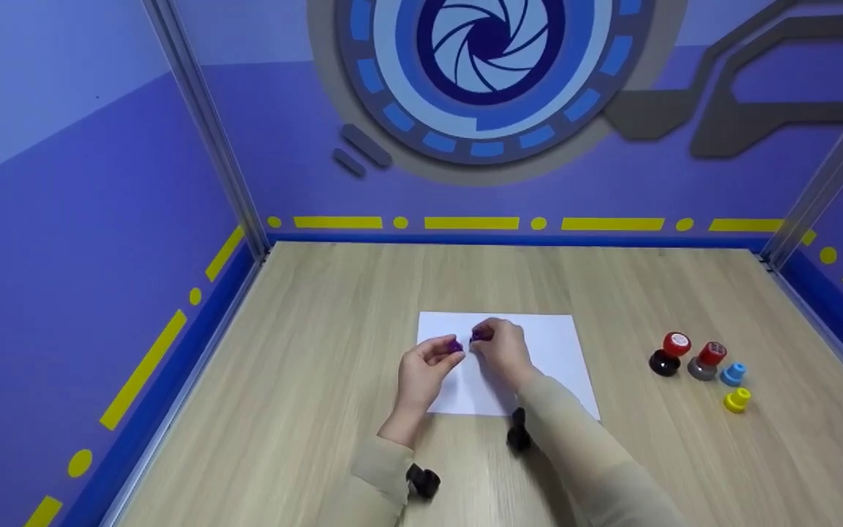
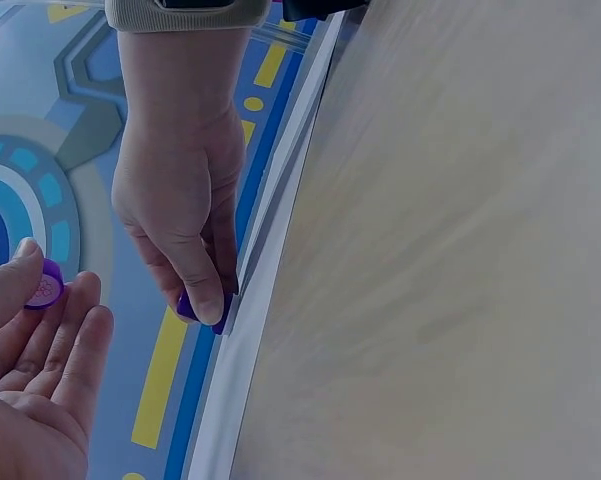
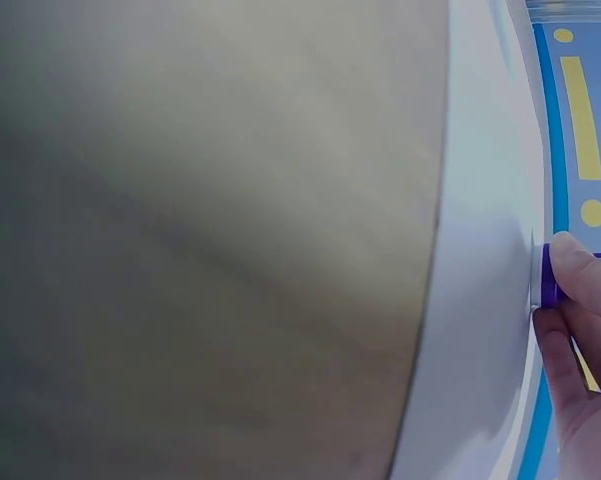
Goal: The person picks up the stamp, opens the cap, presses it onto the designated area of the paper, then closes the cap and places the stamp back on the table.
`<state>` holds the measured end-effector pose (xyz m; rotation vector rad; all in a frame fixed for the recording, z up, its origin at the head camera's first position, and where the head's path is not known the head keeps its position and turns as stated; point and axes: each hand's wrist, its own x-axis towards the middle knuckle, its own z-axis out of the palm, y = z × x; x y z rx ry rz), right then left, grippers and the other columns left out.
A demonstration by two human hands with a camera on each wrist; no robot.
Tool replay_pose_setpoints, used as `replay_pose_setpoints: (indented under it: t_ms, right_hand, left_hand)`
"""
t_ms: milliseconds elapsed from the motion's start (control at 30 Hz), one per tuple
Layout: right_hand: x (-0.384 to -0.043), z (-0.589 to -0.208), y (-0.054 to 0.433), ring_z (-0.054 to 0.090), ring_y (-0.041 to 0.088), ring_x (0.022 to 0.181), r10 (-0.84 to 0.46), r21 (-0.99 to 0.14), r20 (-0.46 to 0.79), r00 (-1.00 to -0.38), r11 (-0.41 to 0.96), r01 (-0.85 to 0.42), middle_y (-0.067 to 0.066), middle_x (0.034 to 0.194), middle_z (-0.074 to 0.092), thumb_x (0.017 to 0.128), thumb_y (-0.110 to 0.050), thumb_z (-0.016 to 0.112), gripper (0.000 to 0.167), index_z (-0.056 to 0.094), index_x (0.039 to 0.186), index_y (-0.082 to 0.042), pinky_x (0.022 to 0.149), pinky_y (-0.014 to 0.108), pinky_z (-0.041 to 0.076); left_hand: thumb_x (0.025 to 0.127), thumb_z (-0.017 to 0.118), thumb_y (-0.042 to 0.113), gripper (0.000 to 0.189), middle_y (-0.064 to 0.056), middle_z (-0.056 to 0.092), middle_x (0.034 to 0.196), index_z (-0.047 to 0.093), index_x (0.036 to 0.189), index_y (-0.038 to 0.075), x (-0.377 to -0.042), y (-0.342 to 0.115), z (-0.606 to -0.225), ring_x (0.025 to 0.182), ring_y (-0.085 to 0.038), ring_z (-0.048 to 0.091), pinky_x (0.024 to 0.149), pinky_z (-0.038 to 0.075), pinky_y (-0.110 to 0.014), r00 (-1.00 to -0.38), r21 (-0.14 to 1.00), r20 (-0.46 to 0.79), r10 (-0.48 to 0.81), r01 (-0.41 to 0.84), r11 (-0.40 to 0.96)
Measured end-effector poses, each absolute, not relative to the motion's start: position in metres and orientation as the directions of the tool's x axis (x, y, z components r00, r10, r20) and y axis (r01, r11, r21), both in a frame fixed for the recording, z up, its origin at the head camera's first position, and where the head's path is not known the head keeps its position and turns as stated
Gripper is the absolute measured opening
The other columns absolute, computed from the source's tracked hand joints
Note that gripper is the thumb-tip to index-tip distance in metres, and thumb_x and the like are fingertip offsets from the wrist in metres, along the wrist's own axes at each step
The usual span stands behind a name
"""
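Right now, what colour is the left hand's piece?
Purple piece, pinkish face; clearest in left wrist view.

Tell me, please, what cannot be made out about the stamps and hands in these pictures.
Purple stamp in the left hand: left wrist view, face design too small to read.
Purple piece in the right hand: left wrist view, mostly hidden by fingers.
Right hand: right wrist view, cut off by the right edge.
Red-and-black stamp, red-and-grey stamp: head view, top markings too small.

- Head view: bright, even light; soft shadow beside the right sleeve [image 1: 582,439].
- Left wrist view: dim; tabletop [image 2: 460,260] blurred.
- Right wrist view: left side dark; paper [image 3: 475,260] edge bows, probably lens distortion.
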<state>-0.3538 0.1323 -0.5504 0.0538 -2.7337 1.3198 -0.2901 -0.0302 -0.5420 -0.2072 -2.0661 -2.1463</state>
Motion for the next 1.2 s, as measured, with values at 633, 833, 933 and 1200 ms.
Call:
replay_pose_setpoints:
  t_ms: [633,833,933,1200]
  right_hand:
    - [-0.352,-0.551,0.132,0.073,0.028,0.101,0.005,-0.771,0.143,-0.990,0.627,-0.109,0.013,0.102,0.078,0.086,0.003,0.077,0.018,0.076,0.104,0.000,0.096,0.045,0.059]
    - [-0.350,-0.550,0.133,0.072,0.028,0.104,0.003,-0.786,0.114,-0.993,0.611,-0.089,0.013,0.105,0.078,0.088,0.003,0.077,0.021,0.075,0.108,-0.001,0.098,0.045,0.059]
    - [-0.350,-0.549,0.136,0.072,0.028,0.104,0.015,-0.803,0.096,-0.995,0.592,-0.069,0.013,0.106,0.077,0.088,0.001,0.077,0.022,0.075,0.111,-0.001,0.098,0.045,0.059]
    - [-0.349,-0.542,0.149,0.074,0.028,0.098,0.096,-0.885,0.119,-0.988,0.462,-0.062,0.016,0.103,0.078,0.085,-0.002,0.082,0.023,0.077,0.108,0.001,0.090,0.038,0.062]
  left_hand:
    - [0.086,0.079,-0.002,0.036,-0.028,0.074,0.113,0.068,0.118,-0.015,-0.293,-0.032,-0.544,0.100,-0.030,0.075,0.084,0.062,-0.020,-0.977,0.977,0.212,-0.015,0.212,-0.023]
    - [0.087,0.079,-0.002,0.035,-0.027,0.074,0.113,0.069,0.117,-0.013,-0.292,-0.032,-0.544,0.100,-0.029,0.076,0.085,0.062,-0.020,-0.979,0.978,0.205,-0.015,0.205,-0.025]
    - [0.087,0.078,-0.002,0.035,-0.028,0.074,0.114,0.069,0.118,-0.014,-0.292,-0.032,-0.543,0.102,-0.031,0.075,0.086,0.062,-0.021,-0.978,0.978,0.207,-0.008,0.207,-0.039]
    - [0.088,0.078,0.000,0.033,-0.027,0.074,0.114,0.070,0.118,-0.011,-0.290,-0.031,-0.542,0.104,-0.035,0.074,0.087,0.062,-0.022,-0.979,0.978,0.206,-0.012,0.206,-0.032]
